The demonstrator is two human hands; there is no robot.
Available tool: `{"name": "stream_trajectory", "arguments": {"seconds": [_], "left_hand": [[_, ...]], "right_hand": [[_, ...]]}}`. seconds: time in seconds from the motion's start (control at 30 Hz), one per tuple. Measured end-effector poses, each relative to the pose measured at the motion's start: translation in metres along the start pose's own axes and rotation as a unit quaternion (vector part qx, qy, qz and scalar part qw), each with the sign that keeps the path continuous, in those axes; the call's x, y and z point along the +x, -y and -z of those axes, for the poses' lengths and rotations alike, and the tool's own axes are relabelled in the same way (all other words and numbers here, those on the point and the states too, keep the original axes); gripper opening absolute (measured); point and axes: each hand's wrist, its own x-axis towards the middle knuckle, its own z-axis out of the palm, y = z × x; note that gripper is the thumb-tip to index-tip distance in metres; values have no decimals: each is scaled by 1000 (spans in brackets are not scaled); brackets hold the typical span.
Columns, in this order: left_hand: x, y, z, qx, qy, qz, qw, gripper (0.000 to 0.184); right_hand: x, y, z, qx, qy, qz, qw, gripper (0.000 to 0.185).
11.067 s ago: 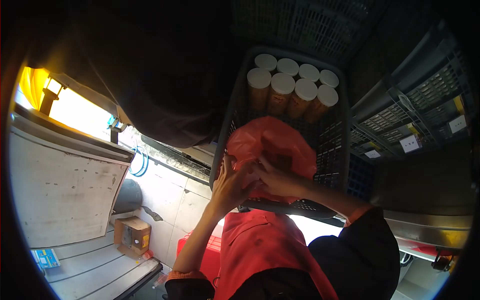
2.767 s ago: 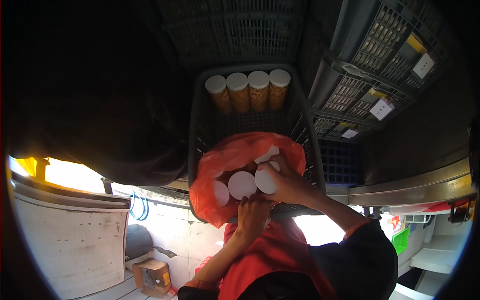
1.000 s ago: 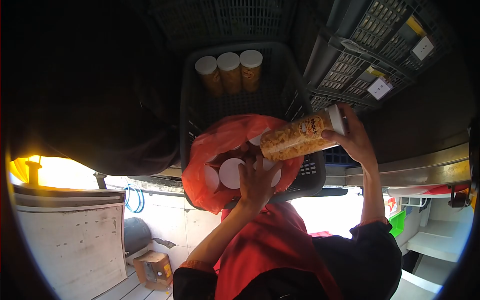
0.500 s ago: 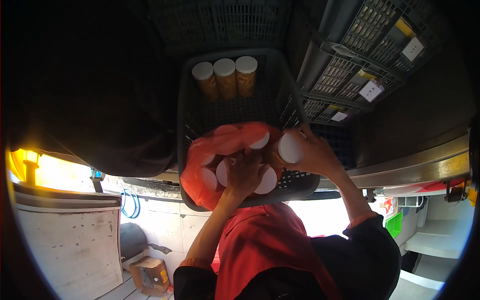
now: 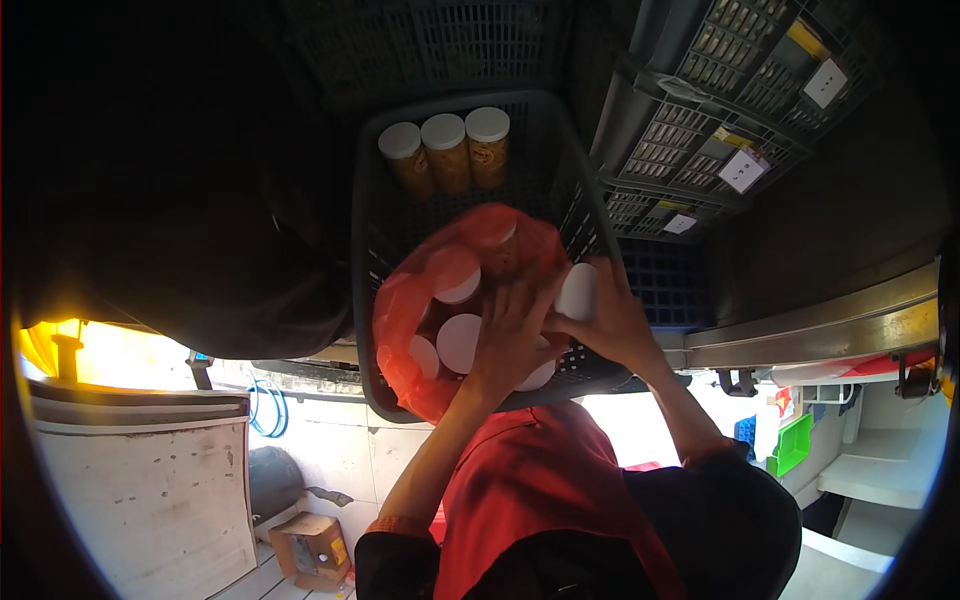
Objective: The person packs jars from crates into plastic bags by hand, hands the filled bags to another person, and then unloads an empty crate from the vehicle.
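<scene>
Inside a dark plastic crate (image 5: 362,235), a translucent red plastic bag (image 5: 395,300) holds several jars with white lids (image 5: 460,343). My left hand (image 5: 508,335) rests over the jars in the bag, its fingers stretched out and apart. My right hand (image 5: 615,320) is closed around a white-lidded jar (image 5: 576,292) at the bag's right side. That jar is tilted and its body is mostly hidden. At the crate's far end, three upright jars of brownish food (image 5: 445,160) stand side by side.
Stacked dark crates with white labels (image 5: 742,170) stand to the right. A metal edge (image 5: 820,315) runs along the right side. Below on the left are a white panel (image 5: 140,490) and an open cardboard box (image 5: 310,550); a green bin (image 5: 792,445) shows at lower right.
The bag's far edge has shifted away from me and spread to the right. My left hand has moved slightly right and its fingers have extended. The jar in my right hand has turned more sideways.
</scene>
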Motion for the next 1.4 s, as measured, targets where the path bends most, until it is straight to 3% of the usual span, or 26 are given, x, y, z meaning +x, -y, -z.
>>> {"name": "stream_trajectory", "arguments": {"seconds": [0.07,0.13,0.17,0.2,0.23,0.27,0.3,0.33,0.4,0.43,0.5,0.53,0.6,0.63,0.7,0.77,0.8,0.87,0.93,1.0,1.07,1.13,1.2,1.27,1.33,1.4], "left_hand": [[8,1,-14,-57,-50,-59,995,81],[9,9,-11,-65,-61,-45,995,81],[11,13,-7,-73,-77,-28,994,82],[13,18,-3,-71,-78,-32,994,82],[11,21,2,-81,-96,-4,992,82],[10,24,5,-91,-115,25,989,82],[10,24,7,-88,-114,25,989,82],[14,25,9,-89,-114,35,989,85],[19,23,14,-87,-119,40,988,88],[21,18,19,-77,-90,66,991,90],[21,18,23,-69,-65,94,991,93],[22,19,24,-33,-43,93,994,94],[25,23,25,-3,-22,94,995,94],[27,26,25,4,11,109,994,96],[24,30,21,9,47,124,991,97],[19,37,13,176,130,67,973,94],[15,42,5,178,129,67,973,94],[7,52,-9,224,84,45,970,85],[10,40,10,219,125,33,967,77],[30,28,37,216,168,21,962,69],[86,33,63,56,293,62,952,62],[145,47,64,51,179,53,981,57],[204,101,31,207,76,30,975,62],[250,145,4,280,35,32,959,73],[276,175,-17,294,61,51,952,79],[293,191,-43,302,83,73,947,86]], "right_hand": [[0,-1,-3,10,5,36,999,92],[9,-9,0,24,3,75,997,92],[16,-23,8,318,92,-43,943,87],[25,-32,11,577,173,-152,784,82],[36,-43,0,578,174,-150,783,82],[48,-59,-20,399,113,-72,907,79],[52,-69,-36,199,45,8,979,76],[54,-61,-49,202,44,10,978,76],[58,-33,-76,-100,-68,77,990,59],[69,-36,-81,-100,-70,80,989,59],[93,-44,-85,-143,129,-74,979,56],[92,-50,-83,-146,130,-72,978,56],[87,-55,-70,-182,57,59,980,68],[82,-57,-66,-186,58,59,979,68],[61,-36,-37,-185,22,100,977,51],[42,-20,-10,-93,24,65,993,50],[33,-16,-2,1,23,31,999,49],[13,-17,3,43,-2,46,998,45],[-6,-31,1,91,-27,57,994,42],[-14,-55,-6,-110,-43,165,979,36],[-14,-57,-13,-141,-75,176,971,34],[-19,-48,-16,-175,-102,176,963,32],[-15,-20,-8,-121,-145,116,975,30],[-12,-22,-16,-138,-151,110,973,33],[-13,-31,-20,-158,-158,102,969,36],[-13,-45,-18,-124,-55,137,981,32]]}}
